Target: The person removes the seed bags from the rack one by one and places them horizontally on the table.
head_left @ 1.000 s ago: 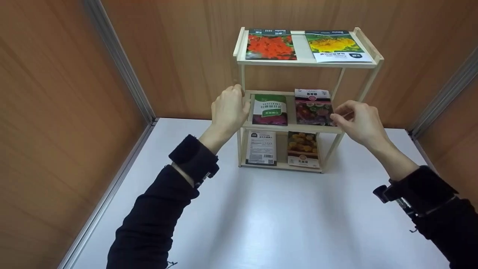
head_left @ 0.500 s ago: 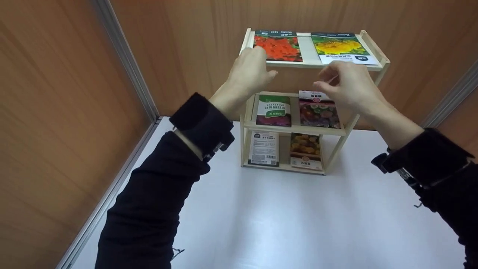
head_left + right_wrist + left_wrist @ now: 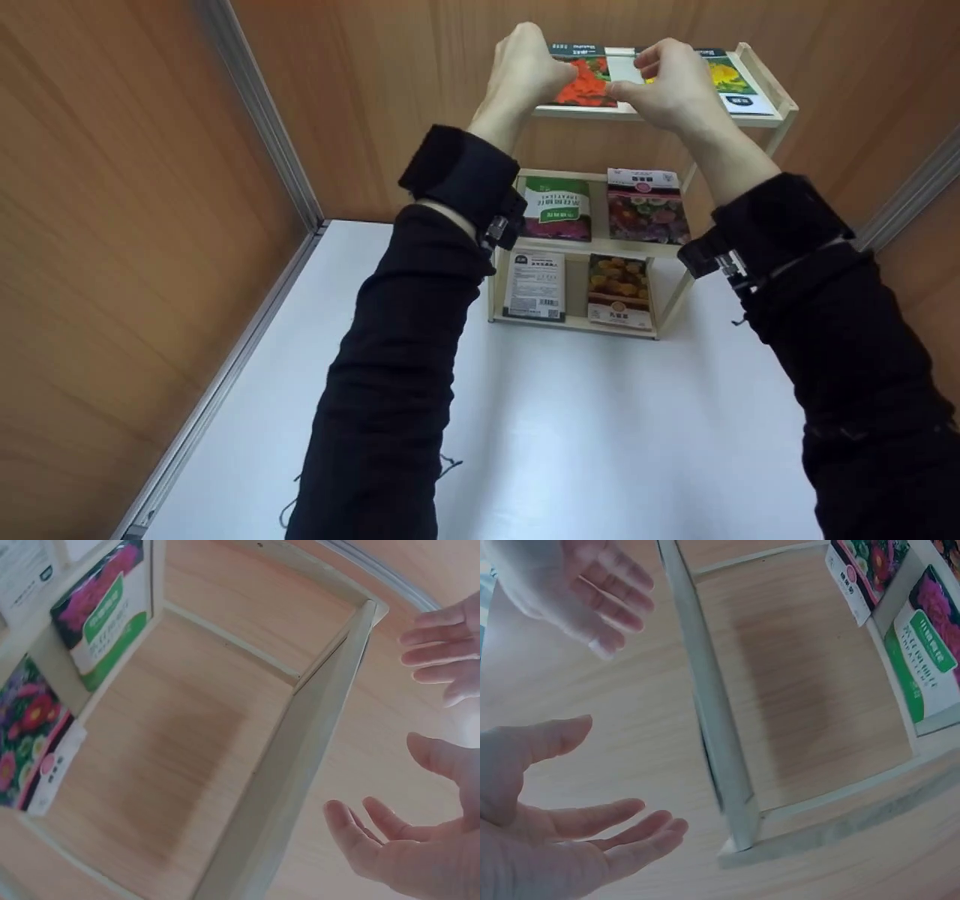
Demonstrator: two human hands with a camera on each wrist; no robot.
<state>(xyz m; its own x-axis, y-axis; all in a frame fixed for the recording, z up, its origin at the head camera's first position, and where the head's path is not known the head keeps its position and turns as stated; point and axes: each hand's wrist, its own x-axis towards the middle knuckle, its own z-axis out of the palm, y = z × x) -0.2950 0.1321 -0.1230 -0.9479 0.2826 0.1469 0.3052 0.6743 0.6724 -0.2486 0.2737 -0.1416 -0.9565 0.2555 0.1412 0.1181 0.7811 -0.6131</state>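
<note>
A small three-tier wooden rack [image 3: 780, 120] stands against the back wall. Both hands are raised to its top shelf. My left hand [image 3: 525, 64] hovers over the left part of a red-flower seed packet [image 3: 592, 79]. My right hand [image 3: 660, 79] is just right of it, its fingertips by that packet's right edge, and covers part of a yellow-flower packet [image 3: 731, 79]. The wrist views show my left hand [image 3: 592, 840] and right hand [image 3: 397, 855] with loosely spread fingers and nothing between them.
The middle shelf holds a green packet [image 3: 555, 206] and a dark flower packet [image 3: 646, 206]. On the bottom shelf lie a white packet [image 3: 536, 285] and an orange-flower packet [image 3: 619, 292]. The rack stands on a white table [image 3: 600, 435] between wooden walls.
Both hands rose from the sides of the middle shelf to the top shelf and drew together over the red-flower packet. The packets have not moved.
</note>
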